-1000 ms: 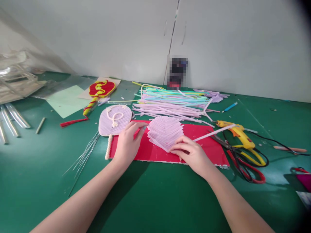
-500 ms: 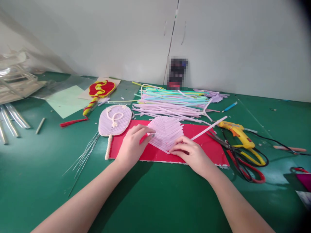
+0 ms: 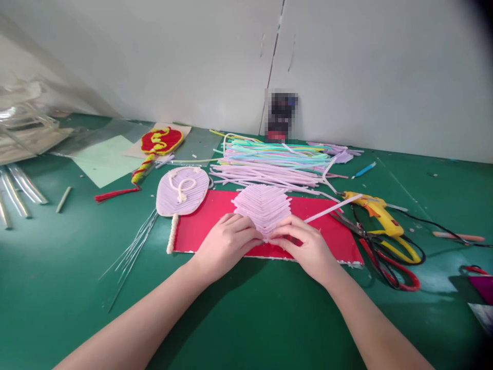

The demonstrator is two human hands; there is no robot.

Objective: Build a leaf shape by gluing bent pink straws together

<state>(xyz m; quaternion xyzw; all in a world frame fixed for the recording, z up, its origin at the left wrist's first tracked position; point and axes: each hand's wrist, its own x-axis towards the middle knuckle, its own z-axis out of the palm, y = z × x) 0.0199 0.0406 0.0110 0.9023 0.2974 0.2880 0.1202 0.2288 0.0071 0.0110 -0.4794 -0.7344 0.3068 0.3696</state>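
A leaf-shaped piece of lavender pipe cleaners (image 3: 262, 205), set in V-shaped rows, lies on a red board (image 3: 223, 208). My left hand (image 3: 230, 239) is closed at its lower tip, thumb and index finger pinching a lavender pipe cleaner. Facing it, my right hand (image 3: 304, 239) pinches that pipe cleaner at the same point. One loose end of the pipe cleaner (image 3: 333, 208) sticks out past my right hand to the upper right. My fingers partly hide the tip. Left of the board is a round lavender fan (image 3: 181, 198) with a cream twisted handle.
Behind the board lies a pile of pastel pipe cleaners (image 3: 269, 162). A yellow glue gun (image 3: 379, 213) and red-handled scissors (image 3: 408, 280) lie on the right. Thin wires (image 3: 134, 246) and a red-and-yellow fan (image 3: 164, 140) are on the left. A blue pen (image 3: 364, 169) lies farther back.
My left hand has moved from the leaf shape's left edge down and right to its lower tip, beside my right hand. The pipe cleaner's loose end has shifted slightly.
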